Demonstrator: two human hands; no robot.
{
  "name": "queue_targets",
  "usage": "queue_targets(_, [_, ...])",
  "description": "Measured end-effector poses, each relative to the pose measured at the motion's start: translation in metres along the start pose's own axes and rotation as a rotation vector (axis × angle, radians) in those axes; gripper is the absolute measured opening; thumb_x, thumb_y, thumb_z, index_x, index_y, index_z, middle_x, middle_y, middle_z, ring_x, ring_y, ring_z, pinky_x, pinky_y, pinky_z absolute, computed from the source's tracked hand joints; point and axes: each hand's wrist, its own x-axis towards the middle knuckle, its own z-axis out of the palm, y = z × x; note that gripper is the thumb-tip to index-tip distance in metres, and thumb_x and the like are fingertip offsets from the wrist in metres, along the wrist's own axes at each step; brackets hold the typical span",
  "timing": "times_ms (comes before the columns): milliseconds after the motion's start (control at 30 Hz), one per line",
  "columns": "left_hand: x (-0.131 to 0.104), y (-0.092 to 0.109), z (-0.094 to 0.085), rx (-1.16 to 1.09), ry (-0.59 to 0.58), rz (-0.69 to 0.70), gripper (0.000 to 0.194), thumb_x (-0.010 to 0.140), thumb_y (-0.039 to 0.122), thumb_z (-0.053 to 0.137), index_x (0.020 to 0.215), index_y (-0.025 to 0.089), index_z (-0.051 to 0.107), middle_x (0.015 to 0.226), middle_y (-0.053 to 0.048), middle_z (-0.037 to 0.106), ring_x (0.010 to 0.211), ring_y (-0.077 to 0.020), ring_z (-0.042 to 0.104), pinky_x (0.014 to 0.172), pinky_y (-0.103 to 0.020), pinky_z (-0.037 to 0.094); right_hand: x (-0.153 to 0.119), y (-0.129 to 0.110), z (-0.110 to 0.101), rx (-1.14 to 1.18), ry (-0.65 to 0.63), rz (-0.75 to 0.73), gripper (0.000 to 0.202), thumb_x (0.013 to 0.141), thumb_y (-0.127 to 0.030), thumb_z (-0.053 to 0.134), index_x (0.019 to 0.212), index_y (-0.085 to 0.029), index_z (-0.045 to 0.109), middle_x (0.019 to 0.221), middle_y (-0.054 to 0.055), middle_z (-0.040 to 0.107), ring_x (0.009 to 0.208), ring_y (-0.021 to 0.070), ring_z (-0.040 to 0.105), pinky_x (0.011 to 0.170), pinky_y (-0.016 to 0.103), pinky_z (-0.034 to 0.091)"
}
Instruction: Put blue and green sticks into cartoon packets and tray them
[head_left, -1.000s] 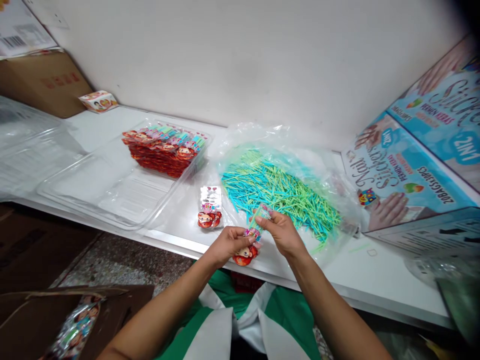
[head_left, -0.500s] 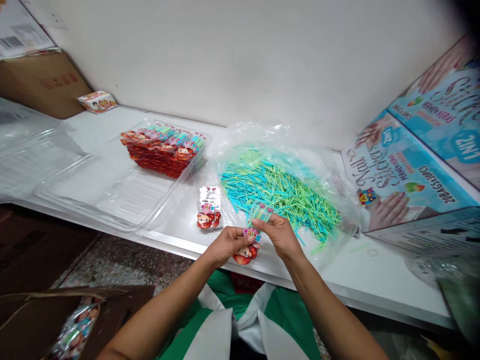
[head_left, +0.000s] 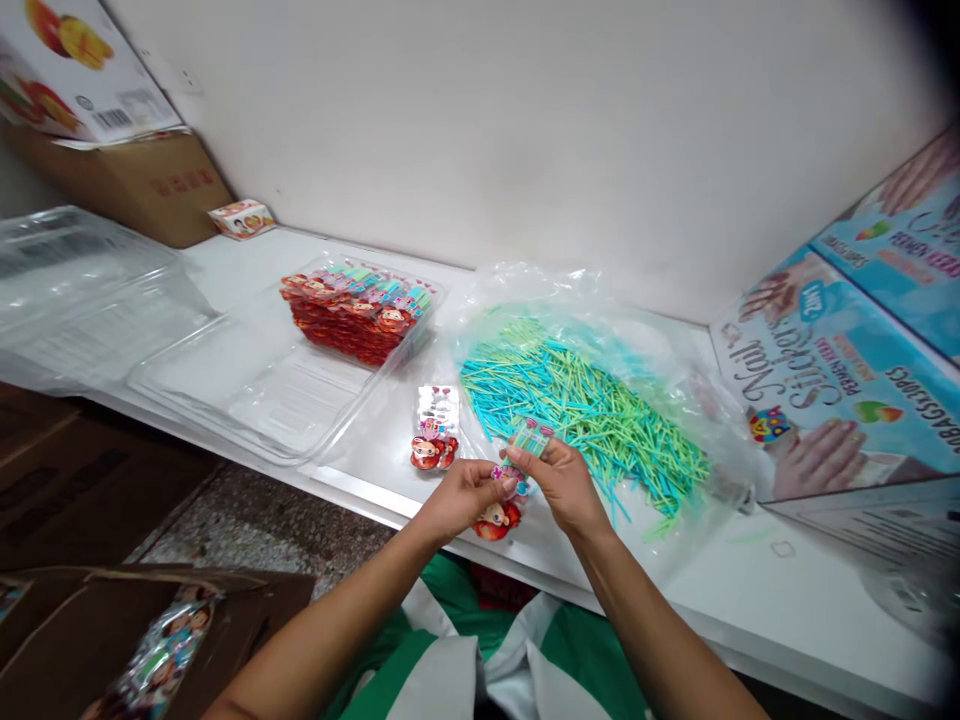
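Between both hands is a small printed packet, with a red-haired cartoon figure at its lower end and pale green sticks at its upper end. My left hand pinches its left side near the middle. Fingers of my right hand are closed on its upper right part and hide some of it. Just beyond my hands, a heap of thin green and blue sticks lies on an open clear plastic bag. A small pile of similar packets rests on the white table, left of the heap.
A clear plastic tray holds stacked packets at its far right. More clear trays lie left. Cardboard boxes stand at the back left, blue printed boxes at right. An open carton sits below the table edge.
The camera view has shifted, so the table and its things appear further right and lower. Both hands keep hold of the packet, with little change in their grip.
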Motion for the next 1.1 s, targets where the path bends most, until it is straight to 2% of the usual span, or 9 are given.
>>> queue_targets(167, [-0.005, 0.008, -0.005, -0.075, -0.035, 0.016, 0.036, 0.066, 0.043, 0.068, 0.081, 0.01, 0.062, 0.067, -0.006, 0.065, 0.058, -0.0159, 0.062, 0.057, -0.026, 0.047, 0.004, -0.003, 0.008, -0.041, 0.009, -0.017, 0.022, 0.065, -0.036, 0.071, 0.076, -0.019, 0.067, 0.074, 0.001, 0.068, 0.065, 0.017, 0.059, 0.059, 0.028, 0.045])
queue_targets(300, [-0.006, 0.01, -0.009, -0.104, 0.02, 0.041, 0.035, 0.068, 0.043, 0.066, 0.078, 0.01, 0.06, 0.067, -0.006, 0.066, 0.058, -0.0176, 0.063, 0.056, -0.027, 0.047, 0.008, -0.005, 0.015, 0.035, -0.034, 0.018, 0.023, 0.065, -0.035, 0.071, 0.082, -0.019, 0.067, 0.08, 0.002, 0.068, 0.072, 0.0182, 0.06, 0.066, 0.03, 0.046])
queue_targets(533, [-0.004, 0.018, -0.013, -0.121, 0.087, 0.134, 0.032, 0.064, 0.037, 0.071, 0.077, 0.01, 0.059, 0.068, -0.002, 0.062, 0.059, -0.011, 0.058, 0.057, -0.021, 0.045, 0.016, -0.008, 0.022, 0.054, 0.009, -0.048, 0.023, 0.067, -0.03, 0.071, 0.086, -0.021, 0.062, 0.08, 0.0, 0.066, 0.073, 0.0154, 0.058, 0.07, 0.029, 0.044])
queue_targets(733, [-0.003, 0.051, -0.028, 0.017, 0.212, 0.191, 0.035, 0.063, 0.041, 0.071, 0.077, 0.012, 0.058, 0.06, -0.001, 0.06, 0.045, -0.0095, 0.054, 0.044, -0.02, 0.042, 0.024, -0.019, 0.025, 0.075, -0.043, -0.065, 0.034, 0.071, -0.033, 0.068, 0.102, -0.024, 0.057, 0.094, 0.001, 0.063, 0.088, 0.0166, 0.057, 0.079, 0.03, 0.043])
queue_targets(800, [0.001, 0.074, -0.046, 0.112, 0.3, 0.251, 0.035, 0.062, 0.041, 0.071, 0.077, 0.011, 0.06, 0.063, -0.002, 0.061, 0.048, -0.0103, 0.056, 0.046, -0.02, 0.043, 0.025, -0.018, 0.02, 0.051, -0.025, -0.035, 0.036, 0.071, -0.034, 0.067, 0.104, -0.024, 0.056, 0.092, 0.002, 0.063, 0.086, 0.0166, 0.057, 0.077, 0.029, 0.043])
queue_targets(900, [0.016, 0.119, -0.093, 0.315, 0.487, 0.417, 0.039, 0.063, 0.04, 0.069, 0.089, 0.011, 0.061, 0.068, -0.003, 0.063, 0.049, -0.0115, 0.056, 0.048, -0.023, 0.043, 0.025, -0.012, 0.007, -0.011, 0.013, 0.001, 0.035, 0.072, -0.035, 0.065, 0.104, -0.022, 0.057, 0.087, 0.003, 0.063, 0.078, 0.0159, 0.056, 0.07, 0.029, 0.043])
queue_targets(967, [0.03, 0.151, -0.131, 0.494, 0.727, 0.55, 0.046, 0.061, 0.036, 0.071, 0.098, 0.011, 0.058, 0.067, -0.001, 0.06, 0.051, -0.0112, 0.054, 0.052, -0.023, 0.043, 0.023, -0.007, -0.002, -0.034, 0.029, 0.015, 0.034, 0.074, -0.036, 0.064, 0.104, -0.021, 0.056, 0.086, 0.004, 0.063, 0.074, 0.0157, 0.055, 0.068, 0.029, 0.043])
queue_targets(1033, [0.048, 0.181, -0.168, 0.709, 0.899, 0.58, 0.049, 0.061, 0.032, 0.07, 0.103, 0.01, 0.057, 0.066, 0.0, 0.057, 0.056, -0.0117, 0.054, 0.057, -0.024, 0.042, 0.02, -0.003, -0.01, -0.047, 0.039, 0.039, 0.034, 0.075, -0.037, 0.062, 0.105, -0.021, 0.056, 0.086, 0.005, 0.064, 0.073, 0.0158, 0.054, 0.067, 0.03, 0.042])
queue_targets(1100, [0.065, 0.204, -0.196, 0.878, 1.008, 0.513, 0.05, 0.064, 0.032, 0.067, 0.107, 0.011, 0.054, 0.069, -0.001, 0.058, 0.062, -0.0134, 0.054, 0.063, -0.026, 0.042, 0.018, 0.0, -0.018, -0.057, 0.048, 0.067, 0.034, 0.076, -0.038, 0.061, 0.105, -0.021, 0.056, 0.086, 0.006, 0.064, 0.072, 0.0157, 0.054, 0.066, 0.03, 0.042])
